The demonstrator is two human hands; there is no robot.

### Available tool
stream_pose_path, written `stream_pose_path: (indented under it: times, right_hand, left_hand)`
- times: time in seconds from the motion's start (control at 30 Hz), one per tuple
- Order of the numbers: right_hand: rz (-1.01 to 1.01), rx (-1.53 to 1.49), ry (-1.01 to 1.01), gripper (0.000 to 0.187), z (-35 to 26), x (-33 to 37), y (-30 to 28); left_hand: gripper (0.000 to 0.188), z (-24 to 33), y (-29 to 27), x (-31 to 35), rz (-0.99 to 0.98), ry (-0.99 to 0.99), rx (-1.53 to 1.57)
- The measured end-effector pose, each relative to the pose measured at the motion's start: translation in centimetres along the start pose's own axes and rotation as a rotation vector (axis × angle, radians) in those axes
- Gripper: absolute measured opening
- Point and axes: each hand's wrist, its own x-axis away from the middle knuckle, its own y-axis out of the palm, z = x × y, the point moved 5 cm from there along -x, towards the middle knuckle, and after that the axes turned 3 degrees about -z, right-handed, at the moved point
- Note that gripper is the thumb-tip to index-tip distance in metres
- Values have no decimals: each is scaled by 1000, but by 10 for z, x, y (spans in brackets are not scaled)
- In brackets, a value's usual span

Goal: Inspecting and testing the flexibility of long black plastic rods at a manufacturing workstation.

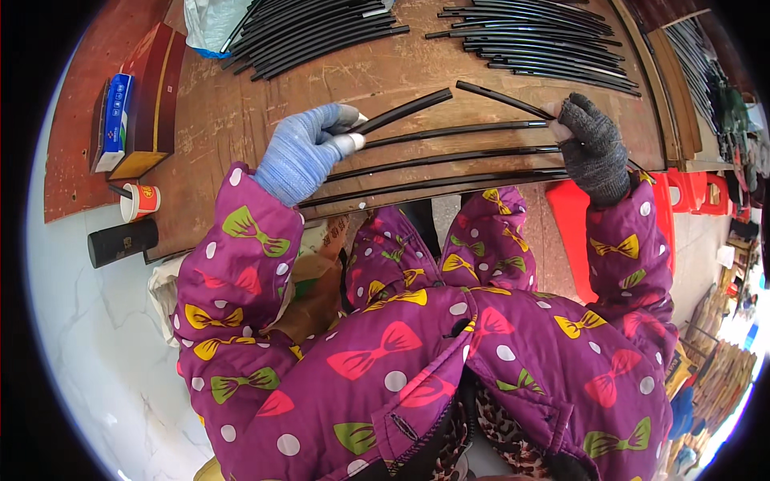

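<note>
My left hand [309,148], in a light blue knit glove with bare fingertips, pinches a thick black rod [407,108] that slants up to the right. In a dark grey glove, my right hand [592,148] grips a thinner black rod [501,98] that points up to the left. The free ends of the two rods face each other, a small gap apart. Below them, several long black rods [449,159] lie side by side along the near edge of the worn wooden table [241,120]; their left ends pass behind my left hand.
Two piles of black rods, a left pile [313,36] and a right pile [545,40], lie at the far side. A plastic bag [215,26] touches the left pile. Leftward are a dark red box [152,100], a blue packet [117,112], a paper cup [141,200] and a black cylinder [122,242].
</note>
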Motion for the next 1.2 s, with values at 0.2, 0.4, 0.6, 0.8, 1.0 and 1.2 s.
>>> stream_pose_path:
  times: [0.2, 0.4, 0.6, 0.8, 1.0, 1.2]
  right_hand:
    - [-56, 15, 25, 23, -5, 6, 2]
    - [-151, 157, -98, 28, -25, -2, 7]
    - [124, 19, -134, 32, -37, -14, -7]
    - [398, -19, 404, 26, 69, 50, -77]
    - [361, -588, 549, 20, 61, 58, -14]
    - [112, -722, 528, 18, -27, 38, 45]
  left_hand:
    - [29, -3, 4, 4, 32, 131, -65]
    - [22, 19, 21, 10, 109, 456, -561]
    - [21, 1, 24, 7, 19, 350, -367]
    - [22, 1, 15, 17, -74, 89, -56]
    - [19, -6, 18, 20, 11, 164, -171]
    - [18, 24, 42, 22, 52, 448, -417]
